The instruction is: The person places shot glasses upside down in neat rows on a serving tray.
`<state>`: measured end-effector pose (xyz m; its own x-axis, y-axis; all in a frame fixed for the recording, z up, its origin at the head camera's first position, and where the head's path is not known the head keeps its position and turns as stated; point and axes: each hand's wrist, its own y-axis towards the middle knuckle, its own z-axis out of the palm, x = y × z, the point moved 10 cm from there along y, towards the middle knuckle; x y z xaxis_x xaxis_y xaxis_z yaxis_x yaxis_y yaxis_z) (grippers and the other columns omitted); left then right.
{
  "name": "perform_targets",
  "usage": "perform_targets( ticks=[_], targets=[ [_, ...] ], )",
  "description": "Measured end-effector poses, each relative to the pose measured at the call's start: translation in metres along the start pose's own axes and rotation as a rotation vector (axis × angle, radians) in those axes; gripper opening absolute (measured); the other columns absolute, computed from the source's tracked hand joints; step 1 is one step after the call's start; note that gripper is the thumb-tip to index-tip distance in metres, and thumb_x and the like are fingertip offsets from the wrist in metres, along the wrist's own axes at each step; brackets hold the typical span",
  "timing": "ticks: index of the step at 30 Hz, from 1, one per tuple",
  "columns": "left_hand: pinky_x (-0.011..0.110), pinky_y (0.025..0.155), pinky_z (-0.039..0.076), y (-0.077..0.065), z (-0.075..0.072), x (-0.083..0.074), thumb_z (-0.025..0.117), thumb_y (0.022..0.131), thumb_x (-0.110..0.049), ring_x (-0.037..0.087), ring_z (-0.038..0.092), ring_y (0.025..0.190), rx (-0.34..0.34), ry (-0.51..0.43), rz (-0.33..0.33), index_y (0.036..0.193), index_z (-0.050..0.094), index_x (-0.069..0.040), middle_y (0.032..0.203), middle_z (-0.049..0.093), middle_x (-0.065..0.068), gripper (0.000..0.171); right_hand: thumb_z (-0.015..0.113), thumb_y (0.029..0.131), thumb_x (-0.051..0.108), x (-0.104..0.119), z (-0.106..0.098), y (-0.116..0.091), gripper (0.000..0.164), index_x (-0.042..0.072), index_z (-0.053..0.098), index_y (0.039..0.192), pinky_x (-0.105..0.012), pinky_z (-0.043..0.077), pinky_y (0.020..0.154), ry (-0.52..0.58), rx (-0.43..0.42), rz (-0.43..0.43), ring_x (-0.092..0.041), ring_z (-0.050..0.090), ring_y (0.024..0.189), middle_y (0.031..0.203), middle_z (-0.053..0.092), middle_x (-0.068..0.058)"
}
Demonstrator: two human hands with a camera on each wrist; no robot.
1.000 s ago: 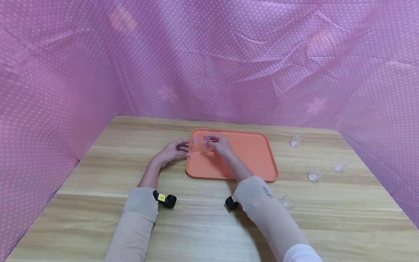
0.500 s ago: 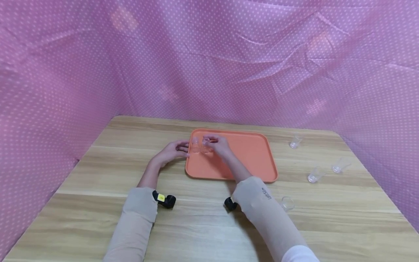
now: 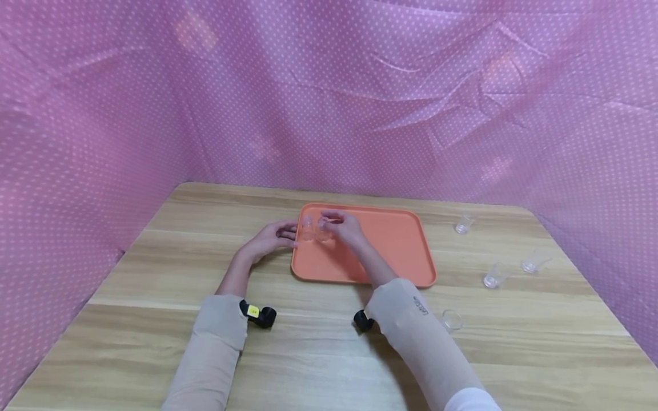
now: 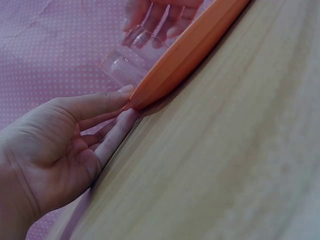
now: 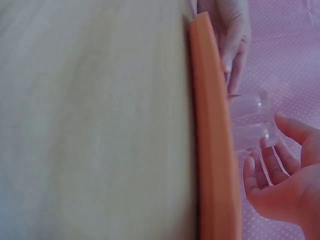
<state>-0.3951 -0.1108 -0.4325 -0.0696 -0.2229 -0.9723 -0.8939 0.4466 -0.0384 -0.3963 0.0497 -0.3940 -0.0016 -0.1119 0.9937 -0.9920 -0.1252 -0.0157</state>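
Two small clear glasses stand upside down, thick ends up, at the left end of an orange tray (image 3: 380, 245). The left glass (image 3: 307, 229) is close beside the right glass (image 3: 324, 230). My left hand (image 3: 269, 238) pinches the tray's left edge, thumb on the rim and fingers low against its side, as the left wrist view shows. My right hand (image 3: 346, 229) is at the right glass. In the right wrist view its thumb stands off the glass (image 5: 252, 136), and its loosely bent fingers hover right by the upper end.
On the wooden table (image 3: 308, 354) right of the tray stand more clear glasses: one at the back (image 3: 463, 224), a pair further forward (image 3: 493, 276) (image 3: 534, 261), and one glass (image 3: 452, 319) beside my right sleeve. A pink dotted curtain (image 3: 329, 103) surrounds the table.
My right fingers have loosened from the right glass and shifted slightly to the right, leaving it standing on the tray. My left hand stays at the tray's edge.
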Motion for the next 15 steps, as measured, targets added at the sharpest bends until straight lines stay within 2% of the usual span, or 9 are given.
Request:
perform_targets(
  ticks=[5,9,15],
  targets=[
    [0.032,0.090,0.045,0.000,0.000,-0.001,0.065,0.083,0.000,0.030,0.049,0.110,0.005,0.003,0.003,0.136,0.038,0.003,0.121,0.051,0.021,0.059,0.065,0.082,0.002,0.020,-0.008,-0.010,0.038,-0.004,0.056,0.118,-0.040,0.044,0.091,-0.028,-0.005,-0.035,-0.026,0.053,0.102,0.118,0.056,-0.018],
    [0.032,0.090,0.045,0.000,0.000,-0.001,0.064,0.083,0.001,0.030,0.049,0.110,0.002,0.000,0.001,0.136,0.038,0.003,0.122,0.051,0.021,0.059,0.064,0.083,0.004,0.036,-0.020,-0.020,0.038,-0.001,0.056,0.119,-0.036,0.043,0.090,-0.067,-0.020,-0.055,-0.025,0.051,0.105,0.122,0.054,-0.017],
    [0.032,0.090,0.045,0.001,0.000,0.001,0.065,0.083,0.000,0.030,0.048,0.110,0.001,0.007,-0.003,0.136,0.038,0.003,0.122,0.051,0.020,0.059,0.065,0.083,0.004,0.072,-0.045,-0.042,0.037,-0.003,0.056,0.119,-0.035,0.042,0.092,-0.001,-0.052,-0.119,-0.023,0.053,0.102,0.118,0.057,-0.016]
  ],
)
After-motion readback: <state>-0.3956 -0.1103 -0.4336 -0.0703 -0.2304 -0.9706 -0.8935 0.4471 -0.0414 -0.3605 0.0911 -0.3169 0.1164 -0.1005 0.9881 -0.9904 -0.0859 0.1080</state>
